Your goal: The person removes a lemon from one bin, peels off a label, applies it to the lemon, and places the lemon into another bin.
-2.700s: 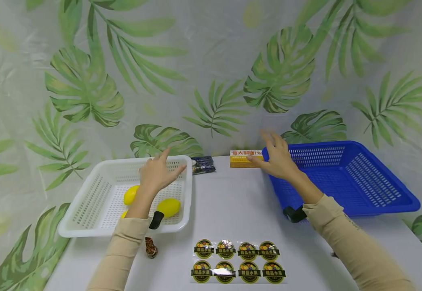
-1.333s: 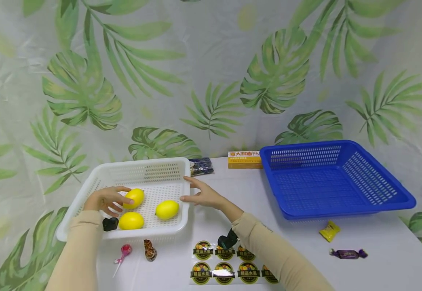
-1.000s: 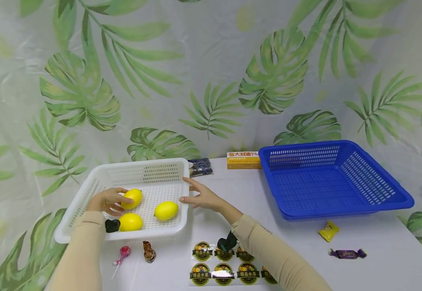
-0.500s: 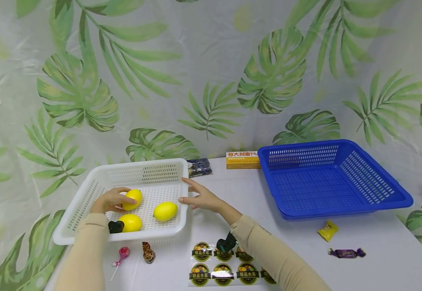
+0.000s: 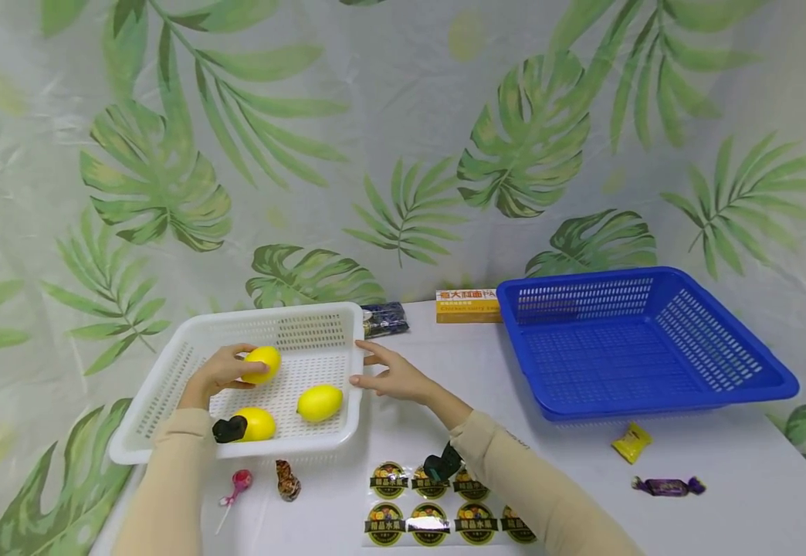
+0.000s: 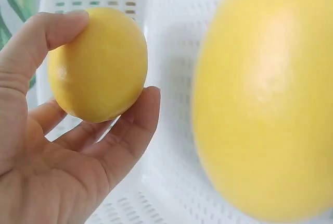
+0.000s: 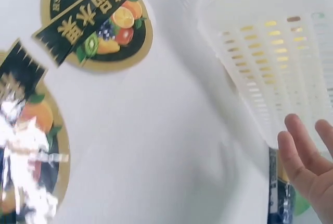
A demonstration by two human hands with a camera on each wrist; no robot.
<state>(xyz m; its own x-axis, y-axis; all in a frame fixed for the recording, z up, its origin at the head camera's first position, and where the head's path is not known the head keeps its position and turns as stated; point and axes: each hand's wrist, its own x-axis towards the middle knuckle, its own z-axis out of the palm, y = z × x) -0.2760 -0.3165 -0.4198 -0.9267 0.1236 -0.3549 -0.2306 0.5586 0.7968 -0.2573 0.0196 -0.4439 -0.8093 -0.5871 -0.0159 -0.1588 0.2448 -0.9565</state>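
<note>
My left hand (image 5: 218, 374) holds a yellow lemon (image 5: 264, 364) between thumb and fingers, inside the white basket (image 5: 357, 363). In the left wrist view, the thumb lies over the top of this lemon (image 6: 101, 67) and the fingertips support it from below. A second lemon (image 5: 320, 403) lies near the basket's right side. The third lemon (image 5: 259, 425) sits by the front wall, partly covered by the black wrist camera. My right hand (image 5: 399, 377) rests its thumb and index finger on the basket's right rim; other fingers (image 7: 302, 143) show outside the perforated wall.
A blue basket (image 5: 542, 409) stands at the right. Behind are a yellow box (image 5: 467, 307) and a dark packet (image 5: 385, 319). Along the front lie a lollipop (image 5: 239, 483), a brown wrapped candy (image 5: 288, 480), a sticker sheet (image 5: 431, 502), a yellow packet (image 5: 631, 442) and a purple candy (image 5: 668, 486).
Both hands came to the white basket, the right from beside the blue one. My left hand has taken hold of a lemon and raised it slightly. The right hand stays at the rim.
</note>
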